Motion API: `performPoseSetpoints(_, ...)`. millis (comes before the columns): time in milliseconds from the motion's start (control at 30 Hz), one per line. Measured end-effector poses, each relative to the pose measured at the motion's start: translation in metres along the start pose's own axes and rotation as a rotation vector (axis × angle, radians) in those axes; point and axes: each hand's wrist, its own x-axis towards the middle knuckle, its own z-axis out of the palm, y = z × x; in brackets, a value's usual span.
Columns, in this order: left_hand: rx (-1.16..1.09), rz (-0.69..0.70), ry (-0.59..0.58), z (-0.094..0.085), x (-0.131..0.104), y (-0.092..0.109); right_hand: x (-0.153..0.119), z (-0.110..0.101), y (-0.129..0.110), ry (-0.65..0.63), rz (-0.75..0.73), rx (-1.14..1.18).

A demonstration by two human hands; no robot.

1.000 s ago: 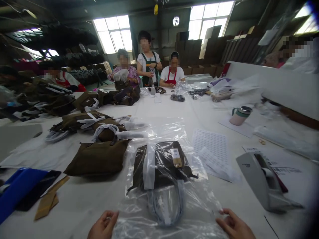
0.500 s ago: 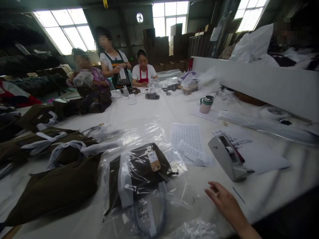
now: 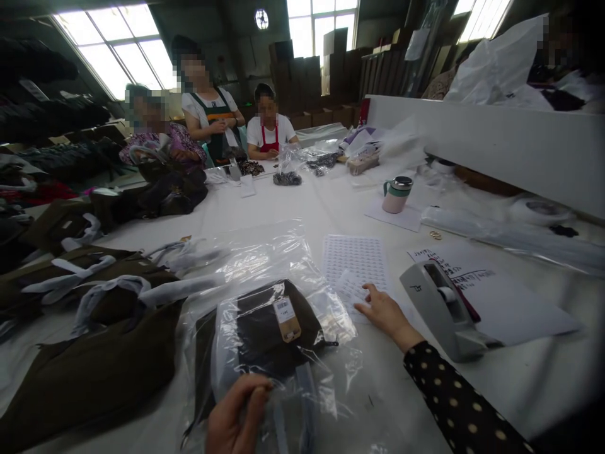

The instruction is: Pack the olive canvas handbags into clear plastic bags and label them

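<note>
- A dark olive bag [image 3: 265, 328] lies flat inside a clear plastic sleeve [image 3: 265, 265] on the white table [image 3: 302, 202], low and centre in the view, with a tan hang tag [image 3: 287, 319] on its upper face.
- The left hand [image 3: 236, 416] rests on the near end of the sleeve, fingers curled down and pressing the plastic over the bag's pale straps — whether it pinches the film or only presses it, I cannot tell.
- The right hand [image 3: 385, 312], on an arm in a dotted dark sleeve [image 3: 454, 403], reaches out to the right of the bag; its fingers are spread loosely and the fingertips touch a sheet of small stickers [image 3: 354, 258]. It grips nothing.
- Just right of that hand stands a grey tape dispenser [image 3: 439, 309], on printed paper [image 3: 496, 296].
- To the left of the sleeved bag lie more olive bags [image 3: 94, 372] with pale wrapped handles — unbagged, piled loosely.
- Farther up the table stands a pink mug with a lid [image 3: 396, 194].
- At the far end three people [image 3: 208, 120] work, with small dark items in plastic before them.
- A white panel [image 3: 496, 151] runs along the right side.
</note>
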Motion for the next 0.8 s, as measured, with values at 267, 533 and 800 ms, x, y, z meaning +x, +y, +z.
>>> performPoseSetpoints(267, -0.076, 0.229, -0.435, 0.115, 0.081, 0.047, 0.014, 0.002, 0.011, -0.281, 0.031, 0.377)
performPoseSetpoints(533, 0.019, 0.373, -0.401, 0.206, 0.122, 0.024, 0.01, -0.02, 0.013, -0.421, 0.012, 0.662)
performPoseSetpoints(800, -0.091, 0.216, -0.386, 0.23, 0.127, 0.012, 0.013, -0.018, 0.007, -0.402, -0.036, 0.705)
